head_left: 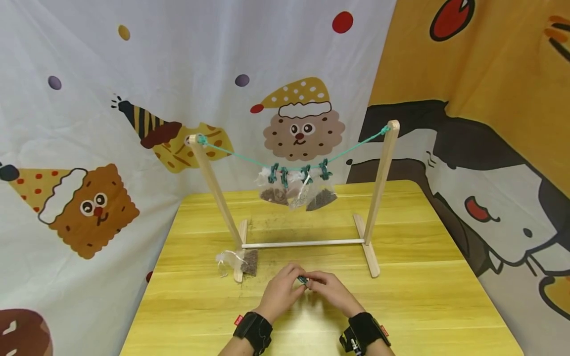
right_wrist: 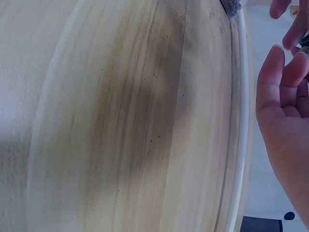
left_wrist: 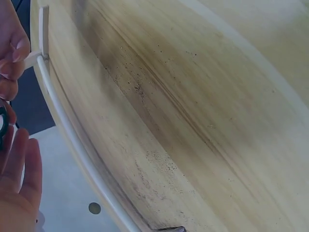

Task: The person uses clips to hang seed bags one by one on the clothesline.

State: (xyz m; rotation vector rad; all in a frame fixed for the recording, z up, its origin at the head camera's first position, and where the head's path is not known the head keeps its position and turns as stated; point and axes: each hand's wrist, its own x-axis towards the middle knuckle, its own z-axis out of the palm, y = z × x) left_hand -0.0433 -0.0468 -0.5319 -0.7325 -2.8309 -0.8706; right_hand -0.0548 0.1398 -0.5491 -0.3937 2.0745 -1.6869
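A small dark green clip (head_left: 303,280) is between my two hands, low over the front middle of the table. My left hand (head_left: 279,291) pinches it from the left, and my right hand (head_left: 333,292) has its thumb and fingers on it from the right. Part of the clip (left_wrist: 4,123) shows at the edge of the left wrist view; fingers cover much of it. Behind the hands, several similar green clips (head_left: 305,173) hold small sheer bags (head_left: 321,199) with dark grainy contents on a green cord (head_left: 249,160).
The cord spans two wooden posts (head_left: 382,183) joined by a white rod (head_left: 303,244). Another sheer drawstring bag (head_left: 249,262) lies over the left foot of the stand. Dark crumbs (left_wrist: 140,89) are scattered on the wooden table (head_left: 418,301). A printed curtain hangs behind.
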